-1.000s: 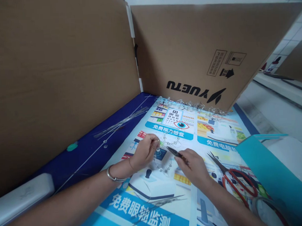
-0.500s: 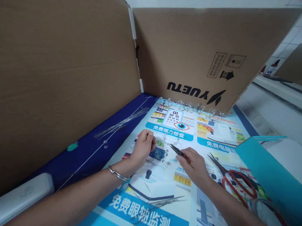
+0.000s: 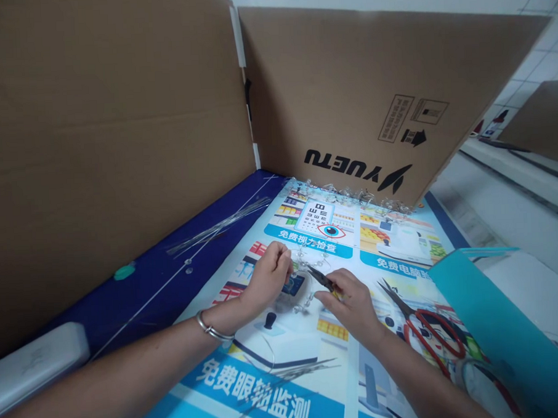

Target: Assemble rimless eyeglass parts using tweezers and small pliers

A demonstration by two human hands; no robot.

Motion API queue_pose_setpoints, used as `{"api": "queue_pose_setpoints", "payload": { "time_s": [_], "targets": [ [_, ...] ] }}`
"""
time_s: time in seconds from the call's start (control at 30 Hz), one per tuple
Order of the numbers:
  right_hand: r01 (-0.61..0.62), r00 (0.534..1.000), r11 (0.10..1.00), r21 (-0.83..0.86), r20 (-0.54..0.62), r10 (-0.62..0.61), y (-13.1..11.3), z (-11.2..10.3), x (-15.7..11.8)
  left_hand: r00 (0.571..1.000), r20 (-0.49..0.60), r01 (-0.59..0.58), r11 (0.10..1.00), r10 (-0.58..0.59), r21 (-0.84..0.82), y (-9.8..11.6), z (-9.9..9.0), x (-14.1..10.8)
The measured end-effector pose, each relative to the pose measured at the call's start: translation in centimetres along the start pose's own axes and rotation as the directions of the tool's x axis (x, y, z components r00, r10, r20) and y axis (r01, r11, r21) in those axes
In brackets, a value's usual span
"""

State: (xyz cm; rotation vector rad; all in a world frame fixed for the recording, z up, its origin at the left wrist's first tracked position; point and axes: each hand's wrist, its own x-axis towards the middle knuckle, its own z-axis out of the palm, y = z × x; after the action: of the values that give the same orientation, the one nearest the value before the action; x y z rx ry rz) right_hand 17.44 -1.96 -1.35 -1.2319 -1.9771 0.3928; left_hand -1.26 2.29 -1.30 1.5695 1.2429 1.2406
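Two bare hands work close together at the middle of a printed mat (image 3: 286,381). The left hand (image 3: 269,276), a metal bangle (image 3: 210,326) at its wrist, has its fingers curled and pinched on a beaded wire (image 3: 305,288), though the fingertips partly hide the contact. The right hand (image 3: 352,299) is clenched around the handles of small pliers (image 3: 324,280), whose slim tips point toward the wire at about 10 o'clock from that hand.

The wire lies loosely on the mat between the hands, with clear beads strung along it. It looks light, springy and easily bent, and the small, smooth beads could slip or chip. The safest hold looks to be on the bare wire beside a bead, with the fingertips or the plier tips.

At 12 o'clock, a longer run of clear beaded strands (image 3: 352,193) lies along the mat's far edge, against a cardboard sheet (image 3: 348,89). Straight loose wires (image 3: 219,224) lie on a dark blue mat (image 3: 154,307) at 10 o'clock, and more lie at 6 o'clock (image 3: 304,371). Red-handled scissors (image 3: 432,332) sit at 4 o'clock, just beside a teal folder (image 3: 497,329), whose raised edge stands in the way on that side.
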Motion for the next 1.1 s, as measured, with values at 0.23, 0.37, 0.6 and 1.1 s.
{"api": "queue_pose_setpoints", "payload": {
  "time_s": [0.23,0.37,0.6,1.1],
  "targets": [
    [0.077,0.997,0.997,-0.003,-0.015,-0.077,-0.1,0.2,0.3,1.000,0.021,0.016,1.000,-0.016,0.000,0.0,0.0,0.0],
    [-0.062,0.993,0.998,0.017,-0.102,0.063,-0.2,0.0,0.8,0.999,0.052,0.002,0.999,-0.004,0.045,0.3,0.1,-0.2],
    [-0.198,0.980,0.971,0.138,0.047,0.193,-1.1,-0.5,0.1,1.000,0.010,-0.023,0.997,0.022,0.075,0.2,-0.2,0.2],
    [-0.441,0.893,0.848,0.295,0.047,0.448,-2.7,1.5,0.0,0.976,0.184,0.116,0.993,-0.116,0.012,-0.8,0.2,0.0]
  ]
}}
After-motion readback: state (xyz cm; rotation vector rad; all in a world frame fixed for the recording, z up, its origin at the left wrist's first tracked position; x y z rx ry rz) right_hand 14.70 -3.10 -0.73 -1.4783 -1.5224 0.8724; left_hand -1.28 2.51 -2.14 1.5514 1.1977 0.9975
